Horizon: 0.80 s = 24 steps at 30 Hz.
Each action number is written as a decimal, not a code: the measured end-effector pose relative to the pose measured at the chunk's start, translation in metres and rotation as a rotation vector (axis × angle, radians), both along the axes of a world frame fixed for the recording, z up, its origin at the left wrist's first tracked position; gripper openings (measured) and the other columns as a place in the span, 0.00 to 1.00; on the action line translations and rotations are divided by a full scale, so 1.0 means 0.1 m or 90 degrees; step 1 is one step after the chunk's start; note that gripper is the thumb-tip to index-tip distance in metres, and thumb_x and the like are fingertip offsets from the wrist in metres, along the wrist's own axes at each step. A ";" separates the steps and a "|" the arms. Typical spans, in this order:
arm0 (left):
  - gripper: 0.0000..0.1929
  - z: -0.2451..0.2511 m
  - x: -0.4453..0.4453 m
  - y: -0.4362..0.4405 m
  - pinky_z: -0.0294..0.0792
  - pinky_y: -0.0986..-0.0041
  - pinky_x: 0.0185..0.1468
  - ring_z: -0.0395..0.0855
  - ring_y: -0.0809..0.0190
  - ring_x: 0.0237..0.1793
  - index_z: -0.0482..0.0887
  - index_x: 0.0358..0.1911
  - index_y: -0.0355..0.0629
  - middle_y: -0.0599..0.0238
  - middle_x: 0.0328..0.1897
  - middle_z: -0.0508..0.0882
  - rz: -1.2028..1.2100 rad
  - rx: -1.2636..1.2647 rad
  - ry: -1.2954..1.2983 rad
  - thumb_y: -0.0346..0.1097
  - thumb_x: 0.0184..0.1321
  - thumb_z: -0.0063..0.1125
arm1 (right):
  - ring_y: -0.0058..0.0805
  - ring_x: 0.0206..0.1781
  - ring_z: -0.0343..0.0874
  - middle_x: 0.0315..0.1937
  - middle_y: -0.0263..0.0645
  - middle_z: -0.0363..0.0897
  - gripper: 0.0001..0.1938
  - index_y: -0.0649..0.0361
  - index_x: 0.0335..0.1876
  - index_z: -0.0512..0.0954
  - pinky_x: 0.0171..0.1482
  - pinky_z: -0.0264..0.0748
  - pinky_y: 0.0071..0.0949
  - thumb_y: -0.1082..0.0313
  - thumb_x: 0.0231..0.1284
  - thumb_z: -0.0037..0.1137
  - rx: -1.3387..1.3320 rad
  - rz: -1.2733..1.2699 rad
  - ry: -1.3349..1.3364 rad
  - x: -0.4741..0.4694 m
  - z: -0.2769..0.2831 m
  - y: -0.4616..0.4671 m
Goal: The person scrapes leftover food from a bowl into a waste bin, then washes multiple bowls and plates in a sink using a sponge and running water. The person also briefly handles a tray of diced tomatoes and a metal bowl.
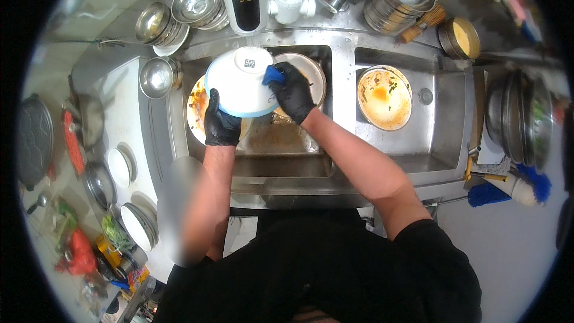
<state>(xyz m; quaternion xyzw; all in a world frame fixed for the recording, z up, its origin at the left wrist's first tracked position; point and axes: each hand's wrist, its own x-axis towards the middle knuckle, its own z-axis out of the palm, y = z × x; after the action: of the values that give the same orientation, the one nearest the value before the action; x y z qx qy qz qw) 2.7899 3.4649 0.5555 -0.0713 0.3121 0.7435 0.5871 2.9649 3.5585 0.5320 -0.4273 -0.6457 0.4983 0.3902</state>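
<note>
Both of my hands wear black gloves over the left basin of a steel sink point(287, 143). My left hand point(222, 125) grips the rim of a white bowl with a light blue edge point(237, 89), which is turned so its underside and foot ring face up. My right hand point(293, 92) presses a blue scrubbing pad point(273, 75) to the bowl's outer side. Beneath the bowl, a plate with orange food residue point(196, 107) lies at the basin's left. Another dish point(316, 76) sits behind my right hand, partly hidden by it.
In the right basin lies a soiled plate point(384, 98) beside the drain point(425, 96). Steel bowls point(197, 2) stand stacked behind the sink, near a white tap with a digital display point(245, 2). More steel bowls point(399, 0) and a wooden-handled brush point(421, 24) are at back right. White bowls point(136, 226) stand left.
</note>
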 end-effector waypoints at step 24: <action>0.31 -0.47 -0.18 0.03 0.59 0.60 0.77 0.67 0.52 0.74 0.59 0.77 0.40 0.55 0.78 0.67 -0.181 0.046 0.282 0.54 0.80 0.34 | 0.38 0.48 0.83 0.45 0.47 0.86 0.14 0.65 0.54 0.81 0.55 0.78 0.34 0.67 0.75 0.48 -0.338 -0.066 0.142 0.41 -0.42 0.18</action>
<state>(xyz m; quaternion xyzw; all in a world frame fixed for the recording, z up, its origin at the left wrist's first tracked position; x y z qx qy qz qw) 2.7715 3.4680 0.5090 0.1587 0.4129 0.6620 0.6051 3.0055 3.5764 0.4901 -0.4893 -0.4233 0.6731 0.3584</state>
